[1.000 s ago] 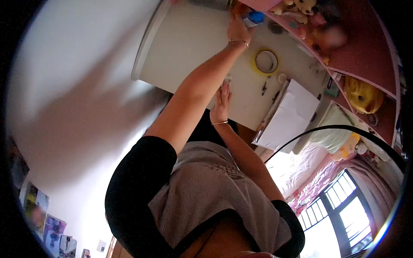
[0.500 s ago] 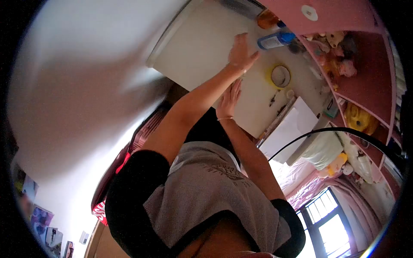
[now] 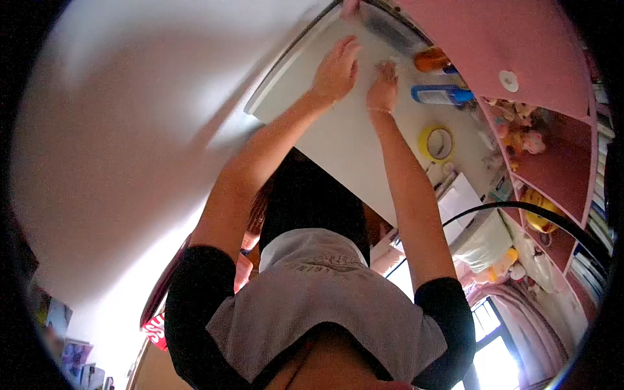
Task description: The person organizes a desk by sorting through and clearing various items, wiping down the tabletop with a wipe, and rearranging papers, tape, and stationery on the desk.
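My left hand (image 3: pixel 335 70) is over the left part of the white desktop (image 3: pixel 344 133), its fingers stretched out and nothing visible in them. To its right, my right hand (image 3: pixel 382 92) is at the desktop too, with its fingertips smeared by motion; whether they hold anything is unclear. A blue bottle (image 3: pixel 434 95) with a pale label lies or stands just right of my right hand. Farther along the desk is a yellow-edged roll of tape (image 3: pixel 436 143). Neither hand touches the bottle or the tape.
An orange-brown object (image 3: pixel 430 59) sits beyond the bottle. Along the right runs a pink shelf unit (image 3: pixel 552 156) with small toys (image 3: pixel 523 136). White paper (image 3: pixel 460 195) lies at the desk's near right, by a black curved cable (image 3: pixel 520 205). A wall (image 3: pixel 143 130) bounds the left.
My hands, close together and one beyond the other before, are now side by side. My right hand has moved farther up the desk; my left has shifted left. The view has tilted slightly.
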A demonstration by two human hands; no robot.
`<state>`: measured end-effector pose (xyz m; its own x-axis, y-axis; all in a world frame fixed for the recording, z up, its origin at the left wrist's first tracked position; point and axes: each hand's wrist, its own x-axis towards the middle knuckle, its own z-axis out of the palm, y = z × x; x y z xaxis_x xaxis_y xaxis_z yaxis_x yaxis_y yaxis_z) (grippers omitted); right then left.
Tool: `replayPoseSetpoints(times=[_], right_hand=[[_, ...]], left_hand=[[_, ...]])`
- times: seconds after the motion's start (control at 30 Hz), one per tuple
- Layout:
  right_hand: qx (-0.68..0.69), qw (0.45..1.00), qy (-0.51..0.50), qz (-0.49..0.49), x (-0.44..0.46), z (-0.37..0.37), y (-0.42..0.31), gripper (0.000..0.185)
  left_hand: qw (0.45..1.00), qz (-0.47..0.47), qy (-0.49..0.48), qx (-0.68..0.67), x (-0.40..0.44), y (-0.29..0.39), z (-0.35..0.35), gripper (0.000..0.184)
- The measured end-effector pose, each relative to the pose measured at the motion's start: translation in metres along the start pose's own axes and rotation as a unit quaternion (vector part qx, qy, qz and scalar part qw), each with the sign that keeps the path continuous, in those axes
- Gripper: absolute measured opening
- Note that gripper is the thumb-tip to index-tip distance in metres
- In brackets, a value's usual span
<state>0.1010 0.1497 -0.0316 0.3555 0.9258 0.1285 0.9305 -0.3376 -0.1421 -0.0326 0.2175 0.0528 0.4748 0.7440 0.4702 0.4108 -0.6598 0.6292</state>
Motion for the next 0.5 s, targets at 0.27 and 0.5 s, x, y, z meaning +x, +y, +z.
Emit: replayPoseSetpoints(times=[0.27,0.5], right_hand=[[0.117,0.993,0.001,-0.017,-0.084,-0.042,0.008,0.033],[0.120,0.982,0.109,0.098,-0.038,-0.014,0.005,0.034]], left_hand=[[0.995,0.080,-0.004,0.057,0.107,-0.062,0.128,0.029],[0.994,0.080,0.020,0.067,0.037,0.015,-0.018,0.015]])
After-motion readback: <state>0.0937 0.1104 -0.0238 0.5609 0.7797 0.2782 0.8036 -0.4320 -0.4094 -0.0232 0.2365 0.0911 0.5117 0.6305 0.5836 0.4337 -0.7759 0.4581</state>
